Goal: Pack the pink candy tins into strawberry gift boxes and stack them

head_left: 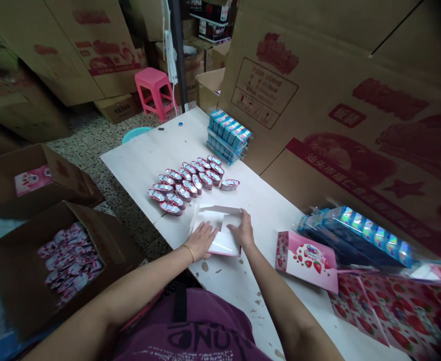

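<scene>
An open white-lined carton (225, 245) lies on the table in front of me. My left hand (202, 239) rests at its left side, fingers stretched out over the inside. At the right wall is my right hand (242, 230), with the thumb inside and the fingers around the outer edge. Just beyond the carton, several small oval packs (182, 192) with shiny tops stand in close rows. One oval pack (230, 185) sits apart at the right end of the rows.
A pink strawberry box (312, 260) and flat strawberry-print sheets (389, 311) lie on the right. Blue packs (226, 138) are stacked at the back edge; more blue packs (355, 233) stand right. On the left, a cardboard box (20, 296) holds wrapped packs. Large cartons (318, 100) border the table.
</scene>
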Demonstrator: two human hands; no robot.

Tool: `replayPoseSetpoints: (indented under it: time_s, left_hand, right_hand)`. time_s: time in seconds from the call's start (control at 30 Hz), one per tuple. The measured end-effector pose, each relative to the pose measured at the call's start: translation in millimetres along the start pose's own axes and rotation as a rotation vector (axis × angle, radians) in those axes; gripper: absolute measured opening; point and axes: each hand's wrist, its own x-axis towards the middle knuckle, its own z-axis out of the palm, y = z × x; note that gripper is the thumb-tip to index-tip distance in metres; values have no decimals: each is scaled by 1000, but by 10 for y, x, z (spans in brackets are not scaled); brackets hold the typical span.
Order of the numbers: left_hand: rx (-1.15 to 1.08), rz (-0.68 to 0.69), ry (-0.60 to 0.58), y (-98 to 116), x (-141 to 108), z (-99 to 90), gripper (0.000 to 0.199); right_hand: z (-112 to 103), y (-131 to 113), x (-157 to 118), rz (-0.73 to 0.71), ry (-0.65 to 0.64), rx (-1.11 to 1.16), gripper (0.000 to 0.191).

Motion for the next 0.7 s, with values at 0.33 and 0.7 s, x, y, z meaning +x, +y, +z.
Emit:
replayPoseSetpoints:
  time_s: [0.33, 0.7]
  left_hand:
    - [-332, -124, 661, -439, -278, -122, 50]
    - [-39, -247, 105, -397, 337, -5, 28]
  right_hand:
    - [33, 88, -67, 14, 44, 53, 30]
    - [66, 59, -125, 52, -67, -221, 28]
